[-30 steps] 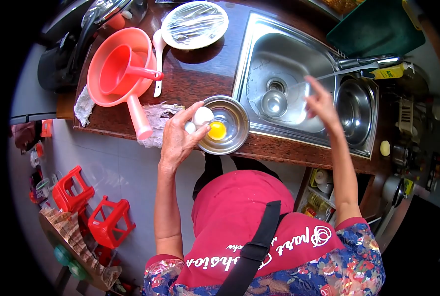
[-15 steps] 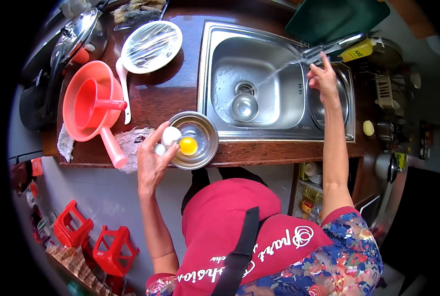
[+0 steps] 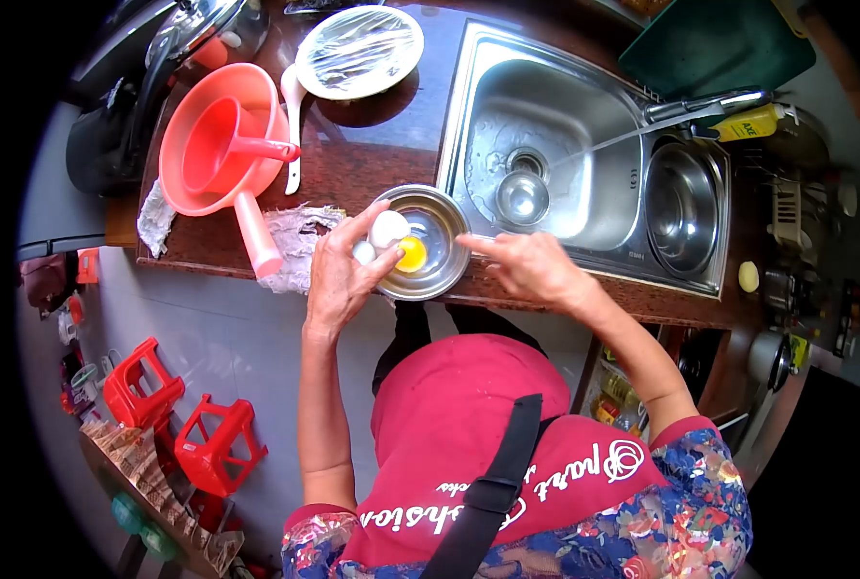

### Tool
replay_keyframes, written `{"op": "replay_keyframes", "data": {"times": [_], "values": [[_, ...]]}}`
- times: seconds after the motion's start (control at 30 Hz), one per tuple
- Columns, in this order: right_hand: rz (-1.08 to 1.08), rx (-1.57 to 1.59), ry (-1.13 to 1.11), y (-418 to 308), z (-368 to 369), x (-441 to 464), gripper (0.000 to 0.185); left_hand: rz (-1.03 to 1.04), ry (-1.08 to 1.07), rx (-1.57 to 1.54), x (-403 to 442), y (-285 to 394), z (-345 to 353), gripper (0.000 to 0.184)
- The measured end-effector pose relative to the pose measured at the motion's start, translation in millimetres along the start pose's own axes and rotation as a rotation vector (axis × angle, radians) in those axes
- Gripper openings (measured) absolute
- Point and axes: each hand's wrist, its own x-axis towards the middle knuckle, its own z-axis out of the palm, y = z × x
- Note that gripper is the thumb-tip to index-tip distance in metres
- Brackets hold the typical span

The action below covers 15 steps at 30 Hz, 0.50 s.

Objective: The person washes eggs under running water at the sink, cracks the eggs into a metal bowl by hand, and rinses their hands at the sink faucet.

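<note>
My left hand [image 3: 338, 280] has its thumb and fingers closed around white eggshell [image 3: 388, 230] at the left side of a small metal bowl [image 3: 442, 280]. A second white piece shows lower between the fingers. An egg yolk [image 3: 412, 255] lies in clear egg white in the bowl, at the counter's front edge. My right hand [image 3: 536, 268] is at the bowl's right rim, its index finger stretched towards it and the other fingers curled. Nothing shows in that hand; whether the fingertip touches the rim I cannot tell.
Water runs from the faucet [image 3: 710, 104] into the steel sink [image 3: 594, 164], where a small bowl [image 3: 523, 198] sits by the drain. Red dippers [image 3: 184, 179], a white spoon [image 3: 293, 125], a rag [image 3: 295, 236] and a film-covered bowl [image 3: 360, 53] are on the left counter.
My right hand has come away from the faucet, down and left to the bowl's rim. The left hand keeps its hold on the eggshell. The view has shifted.
</note>
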Motion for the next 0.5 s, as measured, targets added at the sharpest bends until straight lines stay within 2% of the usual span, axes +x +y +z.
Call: {"op": "replay_keyframes", "data": {"times": [0.17, 0.5], "values": [[-0.034, -0.133, -0.132, -10, 19, 19, 0.053, 0.032, 0.024, 0.009, -3, -6, 0, 0.054], [-0.064, -0.198, -0.145, -4, 35, 31, 0.054, -0.017, 0.004, 0.032, -5, -6, -2, 0.055]]}}
